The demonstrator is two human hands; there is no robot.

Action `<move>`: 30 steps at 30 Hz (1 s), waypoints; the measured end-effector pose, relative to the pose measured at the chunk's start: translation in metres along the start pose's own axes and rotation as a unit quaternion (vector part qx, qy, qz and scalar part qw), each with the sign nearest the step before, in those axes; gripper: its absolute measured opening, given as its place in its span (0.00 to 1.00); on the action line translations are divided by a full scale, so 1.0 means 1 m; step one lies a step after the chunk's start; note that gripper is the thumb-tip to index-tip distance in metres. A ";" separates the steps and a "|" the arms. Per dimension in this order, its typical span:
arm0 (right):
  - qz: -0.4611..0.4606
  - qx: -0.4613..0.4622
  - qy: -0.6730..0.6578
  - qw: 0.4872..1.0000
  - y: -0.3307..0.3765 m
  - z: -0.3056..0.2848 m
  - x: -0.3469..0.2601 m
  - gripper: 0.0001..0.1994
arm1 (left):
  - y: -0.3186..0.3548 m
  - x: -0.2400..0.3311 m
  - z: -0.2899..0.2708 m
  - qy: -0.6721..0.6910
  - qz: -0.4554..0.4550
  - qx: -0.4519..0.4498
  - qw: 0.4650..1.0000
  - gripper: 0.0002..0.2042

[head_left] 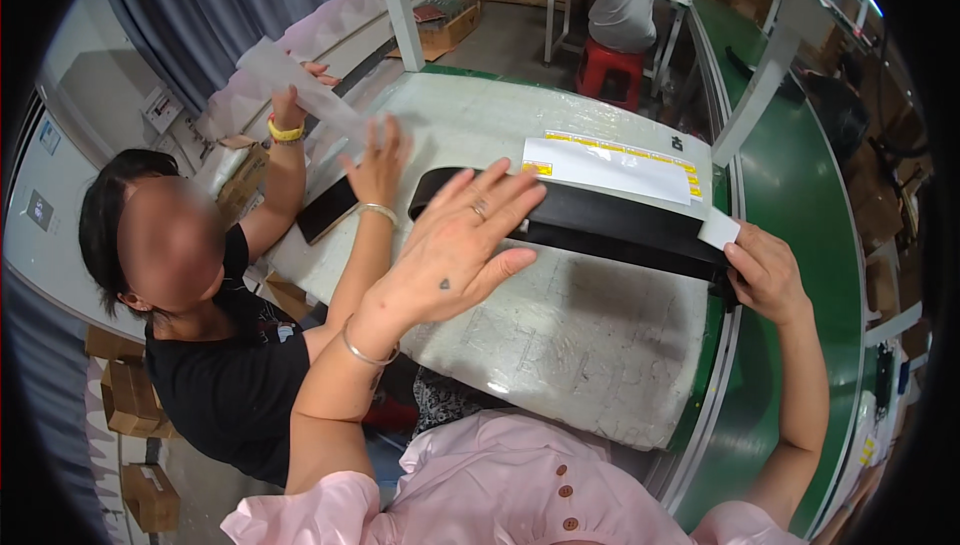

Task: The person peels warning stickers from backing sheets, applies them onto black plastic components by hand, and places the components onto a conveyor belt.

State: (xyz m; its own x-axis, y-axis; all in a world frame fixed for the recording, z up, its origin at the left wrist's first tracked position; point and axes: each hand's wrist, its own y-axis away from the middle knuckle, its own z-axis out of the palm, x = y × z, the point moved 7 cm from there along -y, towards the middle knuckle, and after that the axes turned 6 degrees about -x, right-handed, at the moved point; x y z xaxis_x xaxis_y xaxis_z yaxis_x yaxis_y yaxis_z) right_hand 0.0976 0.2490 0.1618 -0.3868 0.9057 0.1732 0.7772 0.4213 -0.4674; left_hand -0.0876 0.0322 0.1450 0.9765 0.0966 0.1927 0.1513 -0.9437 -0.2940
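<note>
A long black bar-shaped part (620, 221) with a rounded left end lies across the wrapped worktable. My left hand (465, 240) is over its left portion, fingers stretched out and the palm facing down; whether it touches the surface I cannot tell. At the bar's right end my right hand (768, 270) is closed, with a small white slip (719, 229) pinched at its thumb and fingertips. Some of those fingers are hidden behind the end of the bar. Just beyond the bar lies a white sheet (615, 167) edged with yellow labels.
To the left, a co-worker (225, 365) in black holds up a translucent strip (300, 85). A dark phone (328, 210) rests on the worktable (560, 345). A green conveyor (800, 345) runs along the right, beside a white post (765, 85). Another person sits on a red stool (610, 70) farther off.
</note>
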 end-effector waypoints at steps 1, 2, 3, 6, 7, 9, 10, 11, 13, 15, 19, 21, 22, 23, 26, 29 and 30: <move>-0.001 -0.006 0.009 1.000 -0.002 0.001 0.002 0.24 | 0.003 -0.014 -0.002 -0.001 -0.035 0.024 0.999 0.24; 0.007 -0.011 0.019 1.000 0.000 0.004 0.004 0.25 | 0.008 -0.033 -0.004 -0.003 -0.062 0.043 0.997 0.24; 0.014 -0.010 0.017 1.000 0.000 0.007 0.006 0.25 | 0.022 -0.055 -0.007 0.141 -0.092 0.074 0.983 0.23; 0.004 -0.004 0.024 1.000 -0.001 0.007 0.010 0.26 | 0.045 -0.113 -0.019 0.043 -0.297 0.086 0.950 0.22; 0.019 -0.008 0.018 1.000 0.001 0.007 0.011 0.28 | 0.041 -0.115 -0.014 0.046 -0.294 0.082 0.951 0.22; 0.029 -0.016 0.024 0.999 0.003 0.006 0.015 0.33 | 0.011 -0.086 -0.031 0.008 -0.213 0.160 0.964 0.21; 0.036 -0.018 0.026 0.999 0.003 0.004 0.015 0.33 | -0.008 -0.068 -0.027 0.135 -0.113 0.140 0.974 0.20; 0.056 -0.031 0.032 0.997 0.001 0.003 0.017 0.34 | -0.022 -0.057 -0.020 0.170 -0.043 0.104 0.979 0.21; 0.099 -0.048 0.018 0.994 0.000 0.005 0.020 0.38 | -0.026 -0.050 -0.017 0.206 0.029 0.067 0.976 0.22; 0.128 -0.050 0.021 0.990 0.005 0.011 0.021 0.38 | -0.029 -0.059 -0.003 0.090 -0.011 0.003 0.996 0.21; 0.168 -0.020 0.016 0.985 0.010 0.011 0.018 0.39 | 0.015 -0.110 -0.005 -0.082 -0.280 0.088 0.952 0.19; 0.185 0.001 0.000 0.983 0.013 0.013 0.021 0.39 | 0.007 -0.084 -0.008 -0.040 -0.202 0.113 0.972 0.20; 0.194 0.001 0.002 0.981 0.013 0.013 0.022 0.39 | -0.001 -0.064 -0.010 0.004 -0.128 0.137 0.982 0.21; 0.199 0.000 -0.002 0.980 0.011 0.014 0.022 0.39 | -0.008 -0.044 -0.005 -0.017 -0.090 0.101 0.991 0.23; 0.194 0.006 0.003 0.981 0.009 0.012 0.021 0.39 | -0.007 -0.019 0.004 -0.030 -0.066 0.077 0.994 0.27; 0.203 0.005 -0.001 0.979 0.017 0.016 0.021 0.39 | 0.002 -0.012 0.005 -0.005 -0.034 0.065 0.997 0.27; 0.203 0.010 -0.005 0.979 0.017 0.017 0.020 0.39 | 0.005 -0.009 0.004 0.003 -0.029 0.071 0.997 0.26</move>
State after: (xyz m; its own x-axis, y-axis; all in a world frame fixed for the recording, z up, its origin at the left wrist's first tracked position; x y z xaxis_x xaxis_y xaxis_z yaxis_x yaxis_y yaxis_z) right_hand 0.0953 0.2736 0.1428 -0.0531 0.9978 -0.0392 0.8579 0.0255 -0.5131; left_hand -0.0949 0.0280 0.1381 0.9645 0.1479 0.2189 0.2287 -0.8821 -0.4118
